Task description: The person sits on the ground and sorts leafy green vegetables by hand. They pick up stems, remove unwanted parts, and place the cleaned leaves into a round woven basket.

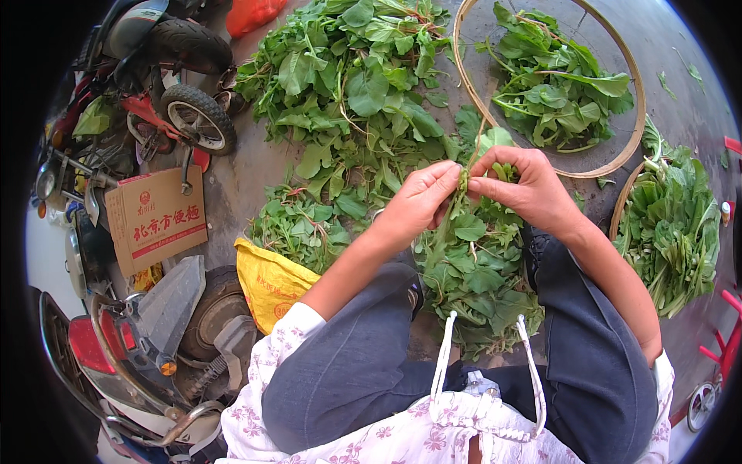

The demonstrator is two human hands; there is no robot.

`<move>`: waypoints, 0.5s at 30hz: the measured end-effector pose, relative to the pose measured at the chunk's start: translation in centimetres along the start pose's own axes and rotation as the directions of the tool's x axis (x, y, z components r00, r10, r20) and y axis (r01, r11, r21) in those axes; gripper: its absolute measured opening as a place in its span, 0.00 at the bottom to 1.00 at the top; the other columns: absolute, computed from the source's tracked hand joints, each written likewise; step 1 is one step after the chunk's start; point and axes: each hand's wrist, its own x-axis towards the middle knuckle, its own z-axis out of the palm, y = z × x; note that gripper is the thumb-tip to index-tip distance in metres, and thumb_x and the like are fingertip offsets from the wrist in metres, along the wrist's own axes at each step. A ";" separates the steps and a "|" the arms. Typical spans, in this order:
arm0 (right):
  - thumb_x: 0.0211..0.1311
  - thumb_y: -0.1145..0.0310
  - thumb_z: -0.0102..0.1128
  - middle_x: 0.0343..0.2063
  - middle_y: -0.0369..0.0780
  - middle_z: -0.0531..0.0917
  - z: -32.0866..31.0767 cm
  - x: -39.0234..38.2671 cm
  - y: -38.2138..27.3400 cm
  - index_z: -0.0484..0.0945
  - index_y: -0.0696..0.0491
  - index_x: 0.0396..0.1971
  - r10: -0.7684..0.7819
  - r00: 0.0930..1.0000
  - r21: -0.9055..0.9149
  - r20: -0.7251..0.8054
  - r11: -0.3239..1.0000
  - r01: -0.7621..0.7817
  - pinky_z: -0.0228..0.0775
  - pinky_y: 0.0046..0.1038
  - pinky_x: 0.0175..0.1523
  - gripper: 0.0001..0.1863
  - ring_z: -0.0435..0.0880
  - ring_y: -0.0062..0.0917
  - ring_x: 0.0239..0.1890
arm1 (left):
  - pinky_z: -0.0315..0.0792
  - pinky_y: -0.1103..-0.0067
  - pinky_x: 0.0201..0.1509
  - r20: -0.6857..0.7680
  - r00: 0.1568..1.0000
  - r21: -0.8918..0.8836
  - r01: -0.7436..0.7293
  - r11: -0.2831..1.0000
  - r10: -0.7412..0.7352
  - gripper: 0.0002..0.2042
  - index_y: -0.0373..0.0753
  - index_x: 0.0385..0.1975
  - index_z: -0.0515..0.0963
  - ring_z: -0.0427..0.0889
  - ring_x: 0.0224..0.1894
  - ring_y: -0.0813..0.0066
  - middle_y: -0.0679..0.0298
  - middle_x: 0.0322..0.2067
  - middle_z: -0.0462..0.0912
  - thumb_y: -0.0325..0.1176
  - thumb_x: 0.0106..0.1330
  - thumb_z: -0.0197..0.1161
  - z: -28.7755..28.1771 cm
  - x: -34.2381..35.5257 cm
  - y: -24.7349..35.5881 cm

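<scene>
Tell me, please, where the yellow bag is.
In the head view, the yellow bag lies left of centre, between the black wheel and the left forearm, just below some leafy greens.

Green sprig (463, 185), green leaf piles (348, 85), tan basket rim (640, 100), yellow bag (263, 278) with red print, brown box (158, 203) with red print, white blouse (410, 437) patterned in mauve flowers, white drawstrings (443, 356), navy trousers (332, 363), grey floor (224, 220)

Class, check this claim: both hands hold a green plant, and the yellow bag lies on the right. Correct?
Not quite: the yellow bag lies on the left, as the head view shows. The left hand and right hand do hold a green plant.
</scene>
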 end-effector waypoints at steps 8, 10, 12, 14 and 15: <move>0.56 0.70 0.68 0.17 0.35 0.77 0.0 -0.3 -1.9 0.80 0.57 0.30 -0.053 0.997 -0.301 -0.061 0.953 0.032 0.64 0.22 0.28 0.07 0.71 0.15 0.20 | 0.70 0.84 0.30 -0.199 0.810 0.438 -0.431 0.789 0.552 0.05 0.37 0.34 0.82 0.76 0.28 0.83 0.67 0.29 0.81 0.27 0.58 0.69 0.3 0.4 0.3; 0.56 0.70 0.67 0.16 0.37 0.77 0.2 -0.3 -1.5 0.80 0.57 0.29 -0.139 0.984 -0.321 -0.108 0.942 0.098 0.63 0.23 0.26 0.07 0.71 0.17 0.18 | 0.71 0.82 0.31 -0.169 0.796 0.535 -0.421 0.732 0.581 0.06 0.37 0.34 0.83 0.78 0.28 0.80 0.65 0.28 0.83 0.27 0.58 0.70 0.2 0.2 0.8; 0.56 0.70 0.67 0.16 0.37 0.77 0.2 -0.3 -1.7 0.79 0.57 0.29 -0.139 0.981 -0.364 -0.138 0.928 0.080 0.63 0.23 0.26 0.07 0.71 0.17 0.18 | 0.72 0.80 0.31 -0.167 0.768 0.562 -0.441 0.700 0.618 0.08 0.37 0.35 0.84 0.79 0.28 0.77 0.64 0.28 0.83 0.27 0.57 0.70 0.4 0.2 0.7; 0.56 0.69 0.68 0.15 0.38 0.76 0.3 -0.3 -1.9 0.79 0.56 0.29 -0.143 0.977 -0.384 -0.156 0.920 0.073 0.62 0.25 0.24 0.07 0.72 0.19 0.17 | 0.72 0.80 0.32 -0.135 0.740 0.624 -0.453 0.637 0.659 0.09 0.37 0.37 0.84 0.80 0.29 0.76 0.64 0.28 0.83 0.26 0.56 0.70 0.3 0.2 0.6; 0.55 0.69 0.68 0.14 0.40 0.76 0.3 -0.2 -2.0 0.80 0.56 0.29 -0.148 0.976 -0.383 -0.160 0.921 0.077 0.63 0.26 0.24 0.07 0.72 0.22 0.16 | 0.73 0.81 0.33 -0.102 0.726 0.669 -0.455 0.587 0.680 0.09 0.37 0.38 0.84 0.80 0.30 0.77 0.64 0.29 0.83 0.25 0.57 0.70 -0.1 0.3 0.5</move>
